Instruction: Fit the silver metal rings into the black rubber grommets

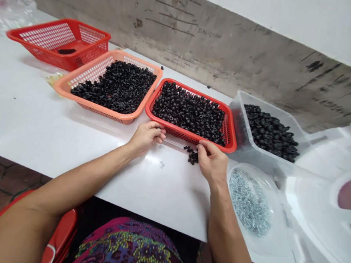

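My left hand (146, 139) rests on the white table (23, 109) with curled fingers against the front rim of a red plastic basket (231, 131). Whether those fingers hold anything is hidden. My right hand (212, 162) lies just to the right, its fingertips at the same rim and beside a small heap of black ring-shaped parts (192, 155) on the tabletop. That basket is full of the same parts, and they look like rubber.
An orange basket (106, 86) of black parts stands to the left, and a red basket (58, 43) beyond it holds few. To the right are a clear bin (268, 130) of black parts and a clear dish (248, 202) of small metal pieces. A concrete wall (229, 43) backs the table.
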{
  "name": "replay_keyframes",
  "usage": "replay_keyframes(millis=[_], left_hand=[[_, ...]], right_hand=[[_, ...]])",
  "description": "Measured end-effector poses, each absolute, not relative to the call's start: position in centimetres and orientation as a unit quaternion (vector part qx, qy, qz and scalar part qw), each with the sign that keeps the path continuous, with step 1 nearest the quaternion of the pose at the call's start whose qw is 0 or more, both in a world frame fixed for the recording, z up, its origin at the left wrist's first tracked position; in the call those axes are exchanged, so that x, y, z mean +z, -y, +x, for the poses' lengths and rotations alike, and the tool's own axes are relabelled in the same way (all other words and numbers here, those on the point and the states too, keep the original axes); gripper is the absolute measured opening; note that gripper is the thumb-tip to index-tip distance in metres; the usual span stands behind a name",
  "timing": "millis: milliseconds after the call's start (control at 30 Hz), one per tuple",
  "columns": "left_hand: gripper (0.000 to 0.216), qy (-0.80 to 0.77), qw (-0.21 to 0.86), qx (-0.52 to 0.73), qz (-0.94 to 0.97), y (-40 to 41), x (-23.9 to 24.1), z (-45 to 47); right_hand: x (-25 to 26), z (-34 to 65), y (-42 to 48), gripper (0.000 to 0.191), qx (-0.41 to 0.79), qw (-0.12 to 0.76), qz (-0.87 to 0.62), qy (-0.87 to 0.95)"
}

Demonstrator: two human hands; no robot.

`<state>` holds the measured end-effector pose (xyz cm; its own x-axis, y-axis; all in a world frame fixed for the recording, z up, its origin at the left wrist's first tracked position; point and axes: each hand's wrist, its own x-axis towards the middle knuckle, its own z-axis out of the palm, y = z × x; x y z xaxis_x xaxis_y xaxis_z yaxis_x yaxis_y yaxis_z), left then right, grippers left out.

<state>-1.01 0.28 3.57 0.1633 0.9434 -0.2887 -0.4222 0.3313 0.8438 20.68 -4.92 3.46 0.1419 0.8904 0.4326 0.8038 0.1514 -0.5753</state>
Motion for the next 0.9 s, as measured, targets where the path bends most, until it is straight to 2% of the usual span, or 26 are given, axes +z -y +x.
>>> replay_keyframes(millis=[100, 200, 333, 500, 600, 667, 900], left_hand=[[0.015, -0.437, 0.671, 0.497, 0.335, -0.5, 3.0, -1.2], [0.015, -0.46, 0.639, 0.498, 0.363, -0.8, 2.4, -1.6], [0.015, -0.475, 0.569, 0.506, 0.441, -1.1, 1.4, -2.0], [0.014, -0.481, 0.529, 0.5, 0.488, -1.3, 0.0, -2.1], [0.014, -0.475, 0.509, 0.508, 0.507, -1.4, -0.6, -2.1], [0.014, -0.475, 0.494, 0.518, 0.512, -1.5, -0.8, -2.1], [0.015, -0.474, 0.499, 0.495, 0.529, -1.6, 0.3, -2.2]], right_hand=[[5.9, 20.8, 4.7, 0.025, -0.009, 0.403, -0.634, 0.661], [8.7, 21.8, 5.2, 0.025, -0.049, 0.383, -0.64, 0.665], [10.5, 26.0, 7.4, 0.027, -0.05, 0.271, -0.716, 0.642], [6.9, 33.3, 12.0, 0.039, -0.028, 0.025, -0.832, 0.554], [3.6, 36.3, 14.2, 0.059, -0.037, -0.024, -0.813, 0.581], [1.9, 37.3, 14.9, 0.063, -0.015, -0.055, -0.797, 0.601], [0.2, 37.9, 13.8, 0.05, -0.052, -0.072, -0.765, 0.638]])
